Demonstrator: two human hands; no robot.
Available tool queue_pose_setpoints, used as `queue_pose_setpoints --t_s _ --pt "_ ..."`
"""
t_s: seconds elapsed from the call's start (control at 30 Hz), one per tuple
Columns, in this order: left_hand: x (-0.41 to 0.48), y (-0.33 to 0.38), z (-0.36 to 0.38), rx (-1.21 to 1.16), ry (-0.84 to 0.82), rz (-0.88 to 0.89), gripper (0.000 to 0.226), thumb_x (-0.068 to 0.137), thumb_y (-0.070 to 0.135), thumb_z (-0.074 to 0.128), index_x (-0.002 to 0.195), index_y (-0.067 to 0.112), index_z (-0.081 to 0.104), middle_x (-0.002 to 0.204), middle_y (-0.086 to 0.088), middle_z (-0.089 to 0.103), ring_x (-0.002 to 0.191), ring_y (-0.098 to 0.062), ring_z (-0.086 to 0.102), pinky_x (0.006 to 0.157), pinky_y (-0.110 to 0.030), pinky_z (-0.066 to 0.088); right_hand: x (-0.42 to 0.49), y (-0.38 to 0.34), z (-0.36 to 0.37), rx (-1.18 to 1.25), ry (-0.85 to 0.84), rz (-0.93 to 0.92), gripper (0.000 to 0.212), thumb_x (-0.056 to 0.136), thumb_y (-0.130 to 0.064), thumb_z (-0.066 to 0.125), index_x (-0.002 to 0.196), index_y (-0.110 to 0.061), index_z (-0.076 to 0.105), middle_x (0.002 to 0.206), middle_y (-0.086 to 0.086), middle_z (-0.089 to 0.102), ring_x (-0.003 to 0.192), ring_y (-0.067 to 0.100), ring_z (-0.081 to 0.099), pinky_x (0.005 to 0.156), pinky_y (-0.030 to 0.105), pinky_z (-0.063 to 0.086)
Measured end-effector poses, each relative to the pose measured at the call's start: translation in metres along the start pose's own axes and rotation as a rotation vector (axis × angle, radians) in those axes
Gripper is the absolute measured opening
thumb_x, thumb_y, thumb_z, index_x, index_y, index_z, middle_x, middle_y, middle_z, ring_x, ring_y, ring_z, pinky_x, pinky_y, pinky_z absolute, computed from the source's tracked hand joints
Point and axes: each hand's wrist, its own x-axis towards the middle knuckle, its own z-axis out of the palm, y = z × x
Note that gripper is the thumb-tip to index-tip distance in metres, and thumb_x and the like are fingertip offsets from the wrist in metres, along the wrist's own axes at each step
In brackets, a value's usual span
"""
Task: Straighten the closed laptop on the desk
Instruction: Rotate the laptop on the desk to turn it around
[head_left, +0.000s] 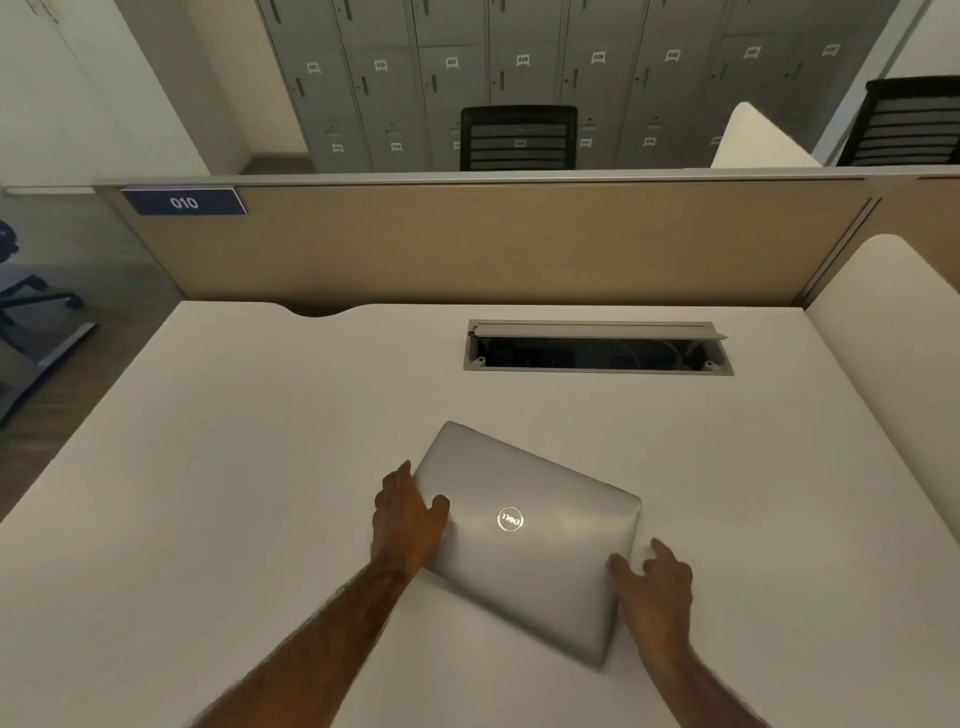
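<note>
A closed silver laptop (535, 540) lies on the white desk (260, 467), skewed clockwise so its edges run at an angle to the desk's front. My left hand (408, 519) grips the laptop's left edge, thumb on the lid and fingers wrapped over the side. My right hand (657, 587) rests against the right edge near the front corner, thumb on the lid and fingers spread beside it.
An open cable tray (597, 347) is set into the desk behind the laptop. A tan partition (493, 244) with a "010" sign (184, 201) closes the back. A white side panel (893, 322) stands at right. Black chairs and grey lockers are beyond.
</note>
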Motion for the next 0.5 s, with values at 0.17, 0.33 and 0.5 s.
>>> queue_pose_setpoints --t_s 0.17,0.33,0.5 --pt "0.016 0.002 0.006 0.108 -0.051 -0.023 0.063 0.089 0.032 0.058 0.146 0.013 0.039 0.144 -0.012 0.047 0.132 -0.036 0.041 0.109 -0.047 0.037 -0.003 0.011 0.014 0.003 -0.091 0.007 0.040 0.062 -0.043 0.063 0.095 -0.020 0.066 0.097 0.019 0.065 0.085 0.031 0.065 0.080 0.046 0.058" --pt "0.028 0.003 0.007 0.118 -0.043 -0.074 0.044 0.090 0.034 0.056 0.127 0.010 0.054 0.129 -0.014 0.052 0.122 -0.038 0.046 0.101 -0.047 0.040 -0.003 0.011 0.014 0.101 -0.085 0.007 0.034 0.058 -0.042 0.058 0.085 -0.022 0.066 0.090 0.015 0.067 0.075 0.028 0.068 0.062 0.035 0.054" --pt "0.038 -0.001 0.008 0.034 -0.028 -0.130 0.041 0.083 0.037 0.053 0.114 0.013 0.064 0.117 -0.011 0.059 0.112 -0.037 0.053 0.097 -0.047 0.047 -0.008 -0.005 0.005 0.178 -0.053 -0.032 0.014 0.073 -0.021 0.067 0.086 -0.017 0.071 0.083 0.013 0.073 0.069 0.025 0.070 0.054 0.031 0.049"
